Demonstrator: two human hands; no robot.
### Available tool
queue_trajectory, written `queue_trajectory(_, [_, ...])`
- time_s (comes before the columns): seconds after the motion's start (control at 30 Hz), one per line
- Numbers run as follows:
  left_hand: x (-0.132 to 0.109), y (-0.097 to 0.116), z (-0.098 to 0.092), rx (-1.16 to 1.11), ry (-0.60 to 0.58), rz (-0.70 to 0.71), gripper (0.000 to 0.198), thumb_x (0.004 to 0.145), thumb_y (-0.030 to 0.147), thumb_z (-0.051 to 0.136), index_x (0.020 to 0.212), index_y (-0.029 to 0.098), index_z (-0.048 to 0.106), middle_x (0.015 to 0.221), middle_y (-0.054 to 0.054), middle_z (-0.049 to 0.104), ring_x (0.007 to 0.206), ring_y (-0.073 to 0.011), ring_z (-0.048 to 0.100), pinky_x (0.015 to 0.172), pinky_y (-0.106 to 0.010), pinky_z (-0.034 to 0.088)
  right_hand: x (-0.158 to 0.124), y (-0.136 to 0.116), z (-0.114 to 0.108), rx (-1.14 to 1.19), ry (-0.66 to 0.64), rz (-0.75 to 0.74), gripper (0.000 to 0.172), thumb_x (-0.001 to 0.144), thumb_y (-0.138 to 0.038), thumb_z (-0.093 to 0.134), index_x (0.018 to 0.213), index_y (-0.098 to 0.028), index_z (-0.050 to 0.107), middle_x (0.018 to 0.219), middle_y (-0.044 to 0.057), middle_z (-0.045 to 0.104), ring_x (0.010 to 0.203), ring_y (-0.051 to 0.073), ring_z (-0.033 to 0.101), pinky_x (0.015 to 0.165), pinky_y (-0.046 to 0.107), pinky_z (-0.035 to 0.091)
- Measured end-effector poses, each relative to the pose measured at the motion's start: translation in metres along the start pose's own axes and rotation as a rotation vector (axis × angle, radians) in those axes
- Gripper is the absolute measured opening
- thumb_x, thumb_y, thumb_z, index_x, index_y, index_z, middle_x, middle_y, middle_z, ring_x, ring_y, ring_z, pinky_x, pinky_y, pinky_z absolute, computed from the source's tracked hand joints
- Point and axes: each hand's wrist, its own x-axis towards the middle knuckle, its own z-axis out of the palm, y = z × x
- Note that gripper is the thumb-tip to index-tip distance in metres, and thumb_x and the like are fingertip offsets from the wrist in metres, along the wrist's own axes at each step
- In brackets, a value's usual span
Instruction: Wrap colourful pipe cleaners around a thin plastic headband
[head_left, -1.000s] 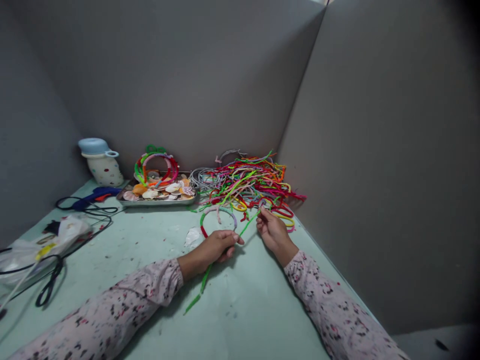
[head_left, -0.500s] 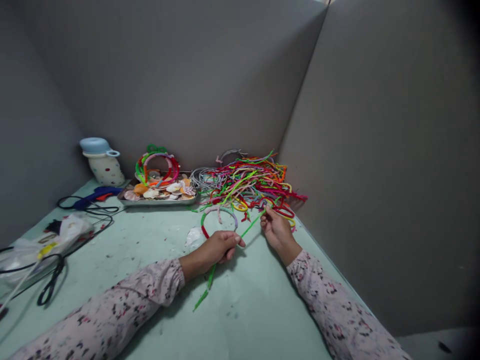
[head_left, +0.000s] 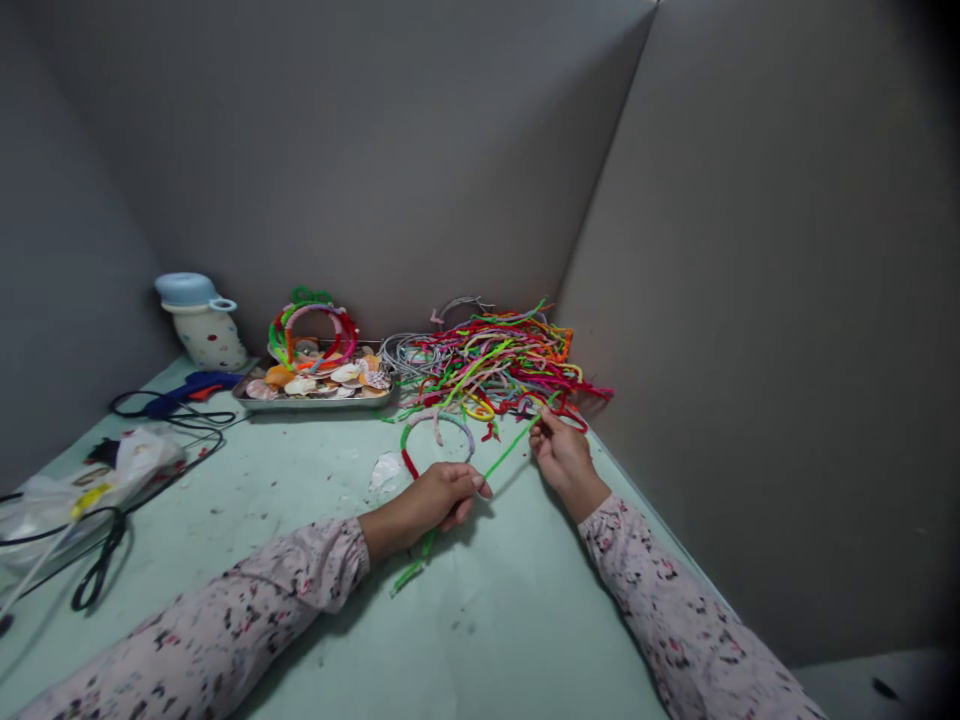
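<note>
My left hand (head_left: 431,497) rests on the pale green table (head_left: 300,520), fingers closed around a hoop wrapped in coloured pipe cleaner (head_left: 435,428), and a green pipe cleaner (head_left: 499,461) runs under those fingers. My right hand (head_left: 564,455) pinches that green pipe cleaner at its far end, by the edge of a pile of coloured pipe cleaners (head_left: 502,365). The green pipe cleaner slants from my right hand down past my left hand to a loose tail near my left wrist.
A metal tray of seashells (head_left: 315,385) with wrapped hoops (head_left: 311,325) stands at the back. Left of it are a spotted jug with a blue lid (head_left: 199,325), a blue glue gun (head_left: 191,390), black cables, scissors (head_left: 97,570) and a plastic bag (head_left: 82,490). Grey walls enclose the table.
My right hand has drawn the green pipe cleaner up and to the right through my left hand's fingers; its loose tail near my left wrist is shorter. My left hand has hardly moved.
</note>
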Motion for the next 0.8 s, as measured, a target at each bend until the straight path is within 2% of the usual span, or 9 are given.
queue_trajectory(0.13, [0.0, -0.002, 0.0, 0.009, -0.02, -0.019, 0.035, 0.083, 0.046, 0.053, 0.087, 0.013, 0.062, 0.044, 0.008, 0.044, 0.03, -0.0034, 0.028, 0.033, -0.019, 0.015, -0.001, 0.002, 0.002, 0.025, 0.025, -0.017, 0.017, 0.073, -0.021, 0.073, 0.068, -0.02, 0.057, 0.055, -0.006, 0.054, 0.045, 0.005, 0.048, 0.035, 0.014, 0.039])
queue_trajectory(0.37, [-0.001, -0.002, -0.002, -0.065, -0.042, 0.027, 0.039, 0.087, 0.047, 0.046, 0.09, 0.011, 0.062, 0.048, 0.004, 0.05, 0.032, -0.004, 0.033, 0.036, -0.02, 0.021, 0.01, -0.007, -0.008, 0.062, 0.066, 0.031, 0.019, 0.073, -0.018, 0.073, 0.068, -0.019, 0.054, 0.055, -0.005, 0.053, 0.047, 0.005, 0.05, 0.036, 0.011, 0.039])
queue_trajectory(0.6, [-0.005, 0.003, -0.001, 0.027, -0.061, -0.032, 0.038, 0.084, 0.048, 0.051, 0.088, 0.012, 0.061, 0.044, 0.007, 0.044, 0.03, -0.0035, 0.028, 0.033, -0.02, 0.017, 0.014, -0.007, -0.009, 0.061, 0.086, -0.022, 0.017, 0.076, -0.017, 0.07, 0.069, -0.018, 0.055, 0.054, -0.006, 0.053, 0.044, 0.004, 0.048, 0.038, 0.011, 0.041])
queue_trajectory(0.8, [-0.003, 0.0, -0.002, -0.038, -0.07, 0.014, 0.04, 0.087, 0.048, 0.047, 0.091, 0.011, 0.061, 0.048, 0.005, 0.051, 0.032, -0.0034, 0.035, 0.036, -0.018, 0.024, 0.018, -0.008, -0.014, 0.084, 0.054, -0.022, 0.016, 0.077, -0.017, 0.067, 0.07, -0.018, 0.053, 0.054, -0.006, 0.053, 0.045, 0.005, 0.05, 0.038, 0.012, 0.041])
